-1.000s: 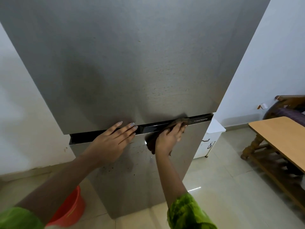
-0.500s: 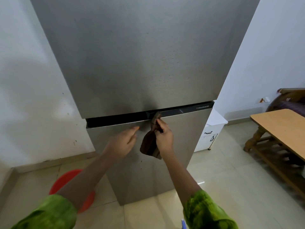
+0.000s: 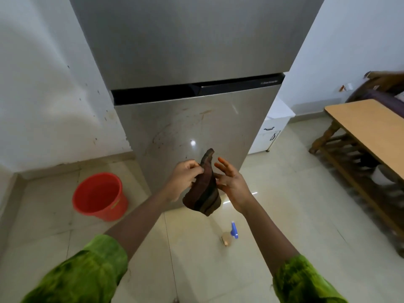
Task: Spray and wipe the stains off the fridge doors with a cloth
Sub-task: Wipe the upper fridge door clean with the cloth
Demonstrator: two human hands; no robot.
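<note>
Nearest to me are the two green sleeves [image 3: 87, 272], arms stretched forward, and on the floor tiles just beyond them a spray bottle [image 3: 231, 234] with a blue head, standing free and touched by no one. Above it the hands have come off the fridge: a second ago the right one was rubbing the dark cloth [image 3: 204, 191] along the black band [image 3: 196, 89] between the two doors while the left lay flat beside it, and now both have dropped back and met in the air in front of the lower door [image 3: 188, 132]. The left hand [image 3: 183, 180] has its fingers pinched shut on the left edge of the cloth, which hangs bunched between the hands with one corner sticking up. The right hand [image 3: 229, 182] is spread, fingers loose and apart, its thumb side just touching the cloth's right edge rather than gripping it. I take this as a pause to refold or pass the cloth over, not an end to the work, because farther back the lower door shows brownish streaks and specks across its upper half. The upper door [image 3: 188, 40] above the band looks plain grey from here. A red bucket [image 3: 100, 196] sits on the floor left of the fridge, a wooden table [image 3: 367, 127] far right.
</note>
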